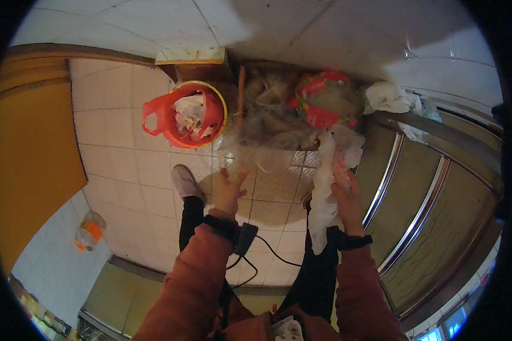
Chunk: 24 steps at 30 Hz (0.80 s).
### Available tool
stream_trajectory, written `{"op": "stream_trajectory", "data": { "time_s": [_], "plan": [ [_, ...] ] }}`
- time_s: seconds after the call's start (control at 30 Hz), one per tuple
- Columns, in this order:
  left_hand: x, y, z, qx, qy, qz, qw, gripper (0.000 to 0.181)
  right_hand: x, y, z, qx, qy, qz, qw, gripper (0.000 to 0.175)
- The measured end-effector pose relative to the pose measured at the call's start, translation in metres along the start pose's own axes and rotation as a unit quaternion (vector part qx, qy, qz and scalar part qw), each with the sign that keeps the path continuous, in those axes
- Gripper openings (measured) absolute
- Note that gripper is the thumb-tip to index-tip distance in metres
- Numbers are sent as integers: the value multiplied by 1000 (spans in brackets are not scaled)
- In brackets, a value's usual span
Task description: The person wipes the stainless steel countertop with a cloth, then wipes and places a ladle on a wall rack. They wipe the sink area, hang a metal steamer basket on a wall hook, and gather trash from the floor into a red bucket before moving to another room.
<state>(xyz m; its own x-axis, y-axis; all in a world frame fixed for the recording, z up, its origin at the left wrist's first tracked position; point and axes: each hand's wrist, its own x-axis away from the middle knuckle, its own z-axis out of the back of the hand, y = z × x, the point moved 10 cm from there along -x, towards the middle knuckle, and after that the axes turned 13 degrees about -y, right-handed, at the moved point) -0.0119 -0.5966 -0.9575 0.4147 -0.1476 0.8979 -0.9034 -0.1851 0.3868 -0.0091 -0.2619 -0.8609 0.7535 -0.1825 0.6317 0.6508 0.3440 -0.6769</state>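
My left hand (230,189) hovers above the tiled floor with its fingers spread, just below a blurred, translucent plastic bag (273,149); whether they touch I cannot tell. My right hand (348,196) grips crumpled plastic bags, a long whitish one (324,192) hanging towards my knee and a clear one with pink print (345,153) above. Beyond the hands a heap of translucent plastic bags (273,102) lies against the wall. At its right sits a red and green bag (328,98). To the left stands a round bin (225,111) lined with a red plastic bag (153,115), holding rubbish.
Brown cabinet doors (431,204) with metal strips run along the right. A wooden stick (241,89) stands beside the heap. White bags (386,97) lie at the cabinet corner. An orange-brown door (30,157) is at left, near a plastic bottle (89,233). A black cable (277,255) hangs between my arms.
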Motion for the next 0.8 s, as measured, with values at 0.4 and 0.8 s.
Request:
{"op": "stream_trajectory", "data": {
  "time_s": [0.4,0.8],
  "plan": [
    [-88,65,-37,-90,-55,-268,958,36,1,39,1,-106,-15,-45,993,53],
    [-111,14,-157,-715,-18,-344,608,67,-15,15,56,90,93,9,992,46]
  ]
}}
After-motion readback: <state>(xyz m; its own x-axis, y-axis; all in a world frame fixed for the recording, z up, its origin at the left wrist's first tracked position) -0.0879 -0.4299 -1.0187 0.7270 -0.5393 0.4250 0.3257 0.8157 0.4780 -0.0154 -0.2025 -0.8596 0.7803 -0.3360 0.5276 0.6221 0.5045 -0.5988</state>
